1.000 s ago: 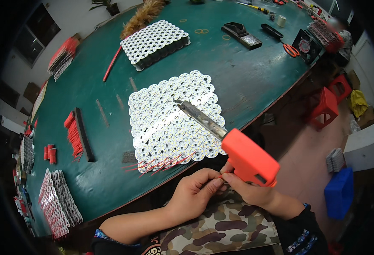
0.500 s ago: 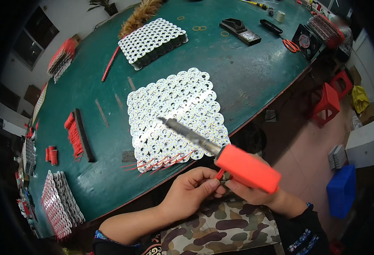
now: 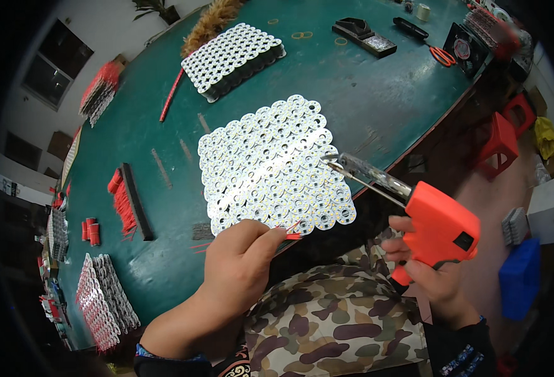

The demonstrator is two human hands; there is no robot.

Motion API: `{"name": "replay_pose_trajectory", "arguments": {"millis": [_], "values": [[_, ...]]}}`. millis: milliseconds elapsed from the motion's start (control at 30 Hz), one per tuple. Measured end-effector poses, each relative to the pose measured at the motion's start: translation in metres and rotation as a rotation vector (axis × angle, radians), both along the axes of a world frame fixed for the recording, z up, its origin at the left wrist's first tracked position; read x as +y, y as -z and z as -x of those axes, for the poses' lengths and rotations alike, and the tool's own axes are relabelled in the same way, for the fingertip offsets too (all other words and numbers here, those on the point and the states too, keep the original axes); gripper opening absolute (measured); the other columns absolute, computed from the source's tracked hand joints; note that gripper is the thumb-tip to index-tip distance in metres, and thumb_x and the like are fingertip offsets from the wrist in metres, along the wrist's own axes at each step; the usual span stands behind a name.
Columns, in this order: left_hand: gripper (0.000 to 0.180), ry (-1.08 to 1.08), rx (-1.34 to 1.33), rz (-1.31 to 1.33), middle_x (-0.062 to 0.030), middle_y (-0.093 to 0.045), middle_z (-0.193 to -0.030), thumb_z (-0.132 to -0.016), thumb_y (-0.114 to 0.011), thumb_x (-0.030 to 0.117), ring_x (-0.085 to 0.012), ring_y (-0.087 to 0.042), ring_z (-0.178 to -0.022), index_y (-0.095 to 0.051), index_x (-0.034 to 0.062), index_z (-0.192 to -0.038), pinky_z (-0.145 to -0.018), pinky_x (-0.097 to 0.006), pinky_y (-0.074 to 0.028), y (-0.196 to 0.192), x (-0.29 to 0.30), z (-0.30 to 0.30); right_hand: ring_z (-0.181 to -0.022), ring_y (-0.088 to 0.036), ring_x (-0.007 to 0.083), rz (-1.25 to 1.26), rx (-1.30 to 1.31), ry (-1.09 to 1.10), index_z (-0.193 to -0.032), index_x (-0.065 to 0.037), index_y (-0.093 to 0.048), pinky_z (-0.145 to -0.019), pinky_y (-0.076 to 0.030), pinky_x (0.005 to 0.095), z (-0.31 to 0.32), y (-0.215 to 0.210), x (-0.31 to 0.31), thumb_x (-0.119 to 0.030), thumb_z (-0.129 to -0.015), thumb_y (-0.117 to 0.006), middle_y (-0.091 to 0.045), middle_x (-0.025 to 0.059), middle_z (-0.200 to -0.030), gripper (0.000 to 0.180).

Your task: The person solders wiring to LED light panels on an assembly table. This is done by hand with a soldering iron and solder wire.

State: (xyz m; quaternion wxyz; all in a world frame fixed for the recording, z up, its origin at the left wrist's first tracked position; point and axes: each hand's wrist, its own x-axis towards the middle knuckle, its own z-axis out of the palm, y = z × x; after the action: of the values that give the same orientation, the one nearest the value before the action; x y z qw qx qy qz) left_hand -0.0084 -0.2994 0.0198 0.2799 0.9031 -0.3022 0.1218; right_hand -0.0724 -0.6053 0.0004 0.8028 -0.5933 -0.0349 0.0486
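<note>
A square sheet of round white LED boards [image 3: 271, 166] lies on the green table near its front edge. My left hand [image 3: 236, 267] is at the sheet's near edge, thumb and forefinger pinching thin red wires [image 3: 293, 237]. Some wire ends show beyond the hand on its left; the hand hides the sheet's near left corner. My right hand [image 3: 434, 276] grips a red-orange soldering gun [image 3: 443, 220] by its handle. The gun's metal barrel and a thin rod beside it point up and left, the tip over the sheet's right side, where contact cannot be told.
Behind the sheet stands a stack of white board panels [image 3: 233, 60]. To the left lie red wire bundles [image 3: 123, 207] by a dark bar [image 3: 137, 201] and more panels [image 3: 107, 298]. Orange-handled scissors [image 3: 442, 56] and a black holder [image 3: 365, 38] are at the far right.
My left hand has moved up and left from my lap to the sheet's near edge. The soldering gun has shifted right, away from my left hand, its tip moving from the sheet's middle to its right side.
</note>
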Motion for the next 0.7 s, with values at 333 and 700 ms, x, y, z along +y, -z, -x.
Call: {"name": "replay_pose_trajectory", "arguments": {"millis": [333,700], "values": [[0.024,0.128,-0.268,-0.294,-0.0017,-0.059,-0.085,-0.078,-0.067,0.013,-0.0195,-0.059,-0.076,-0.066,0.0071,-0.101,-0.068,-0.036,-0.042,0.019,-0.01,-0.009,-0.106,-0.07,0.0287,0.498,-0.253,-0.238,-0.13,0.002,-0.057,-0.091,-0.056,0.0381,0.018,0.01,-0.026,-0.007,-0.085,-0.068,-0.065,0.0173,-0.122,0.048],[0.022,0.128,-0.21,-0.346,-0.0018,-0.057,-0.086,-0.079,-0.065,0.013,-0.0197,-0.057,-0.077,-0.065,0.0077,-0.1,-0.071,-0.037,-0.041,0.019,-0.011,-0.008,-0.081,-0.073,0.0303,0.686,-0.526,-0.154,-0.13,0.005,-0.053,-0.068,-0.058,0.0367,0.02,0.029,-0.016,-0.001,-0.071,-0.081,-0.071,0.0179,-0.106,0.065]]}}
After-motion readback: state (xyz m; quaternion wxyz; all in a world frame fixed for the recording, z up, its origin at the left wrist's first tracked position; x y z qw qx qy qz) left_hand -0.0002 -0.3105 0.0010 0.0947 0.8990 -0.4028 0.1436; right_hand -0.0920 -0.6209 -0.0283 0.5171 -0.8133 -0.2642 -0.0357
